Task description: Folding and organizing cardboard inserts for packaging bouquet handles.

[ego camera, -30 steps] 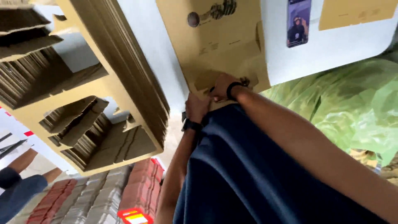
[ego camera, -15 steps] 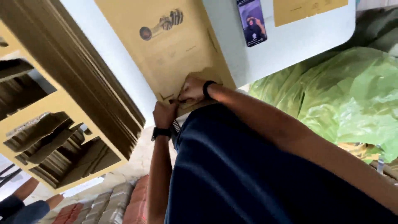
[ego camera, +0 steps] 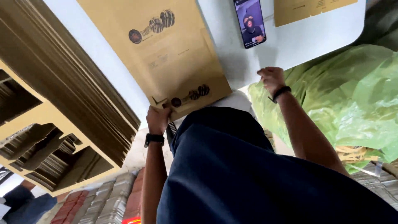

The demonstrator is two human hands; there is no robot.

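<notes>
A flat brown cardboard sheet (ego camera: 166, 54) with a dark printed picture lies on the white table (ego camera: 315, 37). My left hand (ego camera: 158, 119), with a black watch on the wrist, grips the sheet's near edge by a small notch. My right hand (ego camera: 270, 79), wearing a black wristband, hovers off the sheet over the table's near edge. Its fingers are curled in and I see nothing in them. My dark blue shirt fills the lower middle of the view.
A phone (ego camera: 250, 20) with a lit screen lies on the table beyond the sheet. Another brown sheet (ego camera: 311, 9) lies at the far right. Tall stacks of folded cardboard (ego camera: 62, 95) stand on the left. A green plastic bag (ego camera: 352, 95) sits on the right. Another person's sleeve (ego camera: 25, 203) shows at bottom left.
My right hand has let go of the sheet's near edge and moved right, off the cardboard. My left hand still holds the edge. The view has shifted toward the table.
</notes>
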